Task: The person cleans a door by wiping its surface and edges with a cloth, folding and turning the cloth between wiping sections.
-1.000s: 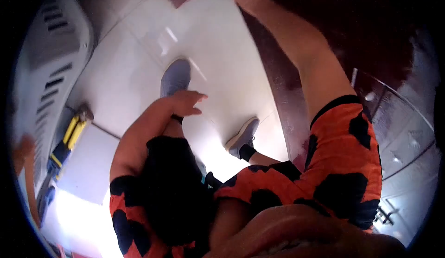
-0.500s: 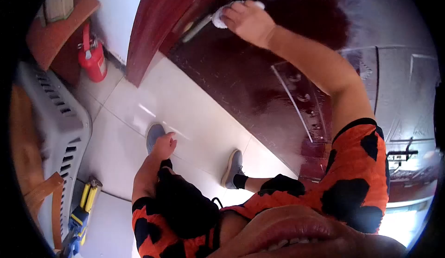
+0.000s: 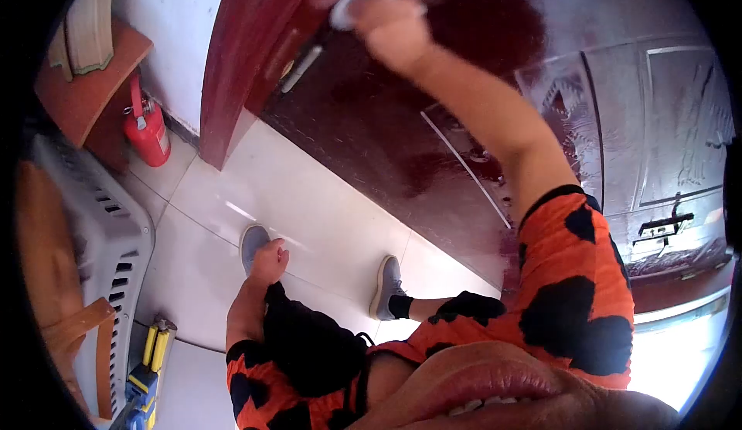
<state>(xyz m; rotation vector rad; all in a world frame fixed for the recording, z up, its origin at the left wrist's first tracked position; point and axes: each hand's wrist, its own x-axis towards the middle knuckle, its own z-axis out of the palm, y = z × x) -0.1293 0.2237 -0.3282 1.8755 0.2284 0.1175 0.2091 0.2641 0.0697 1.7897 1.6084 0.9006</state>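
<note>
My right hand (image 3: 394, 32) is raised and stretched out, pressing a white cloth (image 3: 363, 3) against a glossy dark red door (image 3: 371, 113). Motion smears the fingers and the cloth, which is near the door's edge beside the red frame (image 3: 232, 66). A pale metal plate (image 3: 301, 69) is set in the door edge, a little below the cloth. My left hand (image 3: 270, 261) hangs low by my side above a grey shoe (image 3: 252, 243); its fingers are loosely curled in, and nothing shows in them.
A red fire extinguisher (image 3: 147, 134) stands by the wall, below a wooden shelf (image 3: 93, 82) bearing thick books. At left is a grey slotted plastic crate (image 3: 127, 229); yellow-and-blue tools (image 3: 147, 368) lie near it. A black handle (image 3: 663, 229) is on the door panel at right.
My right hand has moved slightly left and up with the cloth along the door toward its frame. The view has shifted a little. My left hand stays low.
</note>
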